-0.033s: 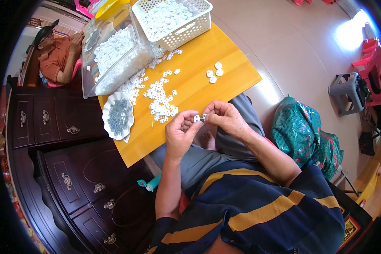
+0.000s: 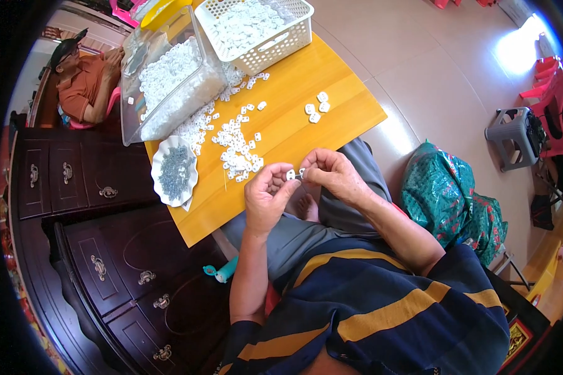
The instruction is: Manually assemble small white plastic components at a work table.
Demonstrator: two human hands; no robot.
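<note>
Just past the near edge of the table, my two hands meet above my lap. The thumb and fingers of my left hand (image 2: 266,199) pinch a small white plastic piece (image 2: 290,175) with holes in it. Close beside it, my right hand (image 2: 339,177) is closed on a second small white piece (image 2: 302,172), mostly covered by the fingertips. Something thin shows between the two pieces, too small to name. Loose white pieces (image 2: 236,149) of the same sort lie heaped on the wooden table (image 2: 350,94), and several sit in a separate group (image 2: 314,117) to the right.
A scalloped white dish (image 2: 157,167) holds small grey metal parts. Behind stand a clear bin (image 2: 200,87) and a white perforated basket (image 2: 288,47), both full of white pieces. Dark drawers (image 2: 81,250) flank my left; a green bag (image 2: 435,194) rests right. Another person (image 2: 84,87) sits far left.
</note>
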